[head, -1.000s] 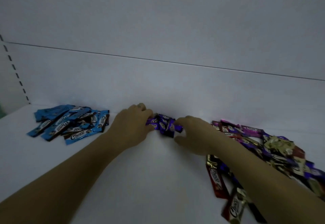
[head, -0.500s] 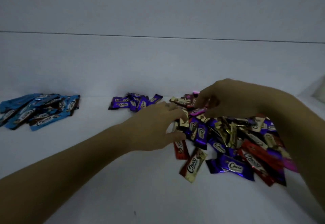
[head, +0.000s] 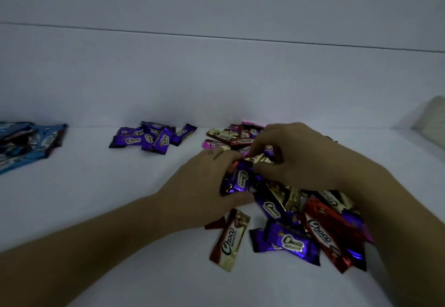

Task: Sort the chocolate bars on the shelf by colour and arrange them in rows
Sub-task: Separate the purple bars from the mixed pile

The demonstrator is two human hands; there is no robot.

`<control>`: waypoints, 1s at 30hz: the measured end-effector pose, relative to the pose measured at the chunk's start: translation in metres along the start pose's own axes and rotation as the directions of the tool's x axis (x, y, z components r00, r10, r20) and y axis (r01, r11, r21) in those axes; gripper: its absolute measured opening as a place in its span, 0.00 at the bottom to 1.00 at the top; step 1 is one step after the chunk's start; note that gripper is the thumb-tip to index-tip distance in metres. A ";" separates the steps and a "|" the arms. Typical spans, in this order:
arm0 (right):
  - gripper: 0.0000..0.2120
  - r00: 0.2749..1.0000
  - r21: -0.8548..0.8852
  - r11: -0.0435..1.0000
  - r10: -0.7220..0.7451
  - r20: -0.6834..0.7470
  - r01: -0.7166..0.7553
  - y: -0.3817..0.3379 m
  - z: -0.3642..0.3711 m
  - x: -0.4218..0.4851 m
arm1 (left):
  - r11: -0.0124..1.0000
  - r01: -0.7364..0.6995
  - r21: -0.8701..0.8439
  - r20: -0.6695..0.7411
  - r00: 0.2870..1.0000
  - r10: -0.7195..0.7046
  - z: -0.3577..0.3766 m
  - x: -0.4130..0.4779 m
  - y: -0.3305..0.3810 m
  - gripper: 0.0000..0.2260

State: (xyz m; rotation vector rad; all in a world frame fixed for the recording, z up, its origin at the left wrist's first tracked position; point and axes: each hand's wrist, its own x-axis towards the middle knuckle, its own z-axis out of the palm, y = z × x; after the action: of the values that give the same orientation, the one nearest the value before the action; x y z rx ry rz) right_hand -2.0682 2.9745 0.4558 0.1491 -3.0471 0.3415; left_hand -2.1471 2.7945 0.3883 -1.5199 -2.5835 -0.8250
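Borne on the white shelf [head: 120,210], left to right: a heap of blue bars [head: 31,143] at the far left, partly cut off by the frame edge; a small cluster of purple bars [head: 149,136] close against the back wall [head: 216,77]; to its right, a loose mixed pile [head: 313,222] of purple, red, gold and pink bars.

Gripped in the left hand [head: 204,193], fingers curled over it and thumb beneath: one purple bar [head: 238,181] at the pile's near-left edge. Pinched between curled fingertips and thumb of the right hand [head: 296,157], just beyond: a gold bar [head: 257,158] on top of the pile. Both forearms stretched forward from the lower corners, hands nearly touching.

Lying alone at the pile's near side: a red-and-gold bar [head: 228,239].

Dimly lit throughout; pale blurred object [head: 431,118] at far right, not identifiable.
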 end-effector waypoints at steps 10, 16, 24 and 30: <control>0.20 0.998 -0.007 0.999 0.048 -0.045 -0.048 -0.010 0.020 0.007 | 0.933 0.160 -0.324 0.065 0.987 -0.146 -0.002 0.005 -0.011 0.14; 0.07 0.993 0.113 0.992 0.073 -0.088 -0.063 -0.002 0.015 0.007 | 0.940 0.118 -0.319 0.089 0.992 -0.094 -0.006 0.005 -0.009 0.17; 0.04 0.967 0.182 0.977 0.151 -0.205 -0.114 0.012 0.005 0.002 | 0.889 0.169 -0.426 0.041 0.985 -0.168 -0.003 0.004 -0.013 0.21; 0.05 0.960 0.212 0.972 0.154 -0.232 -0.105 0.012 0.009 0.003 | 0.880 0.150 -0.451 -0.006 0.985 -0.171 -0.006 0.003 -0.010 0.23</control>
State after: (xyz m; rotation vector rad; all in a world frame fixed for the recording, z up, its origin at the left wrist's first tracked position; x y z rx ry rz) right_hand -2.0729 2.9839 0.4450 -0.0800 -2.7772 0.6223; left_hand -2.1578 2.7903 0.3899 -1.3521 -2.6345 -1.5495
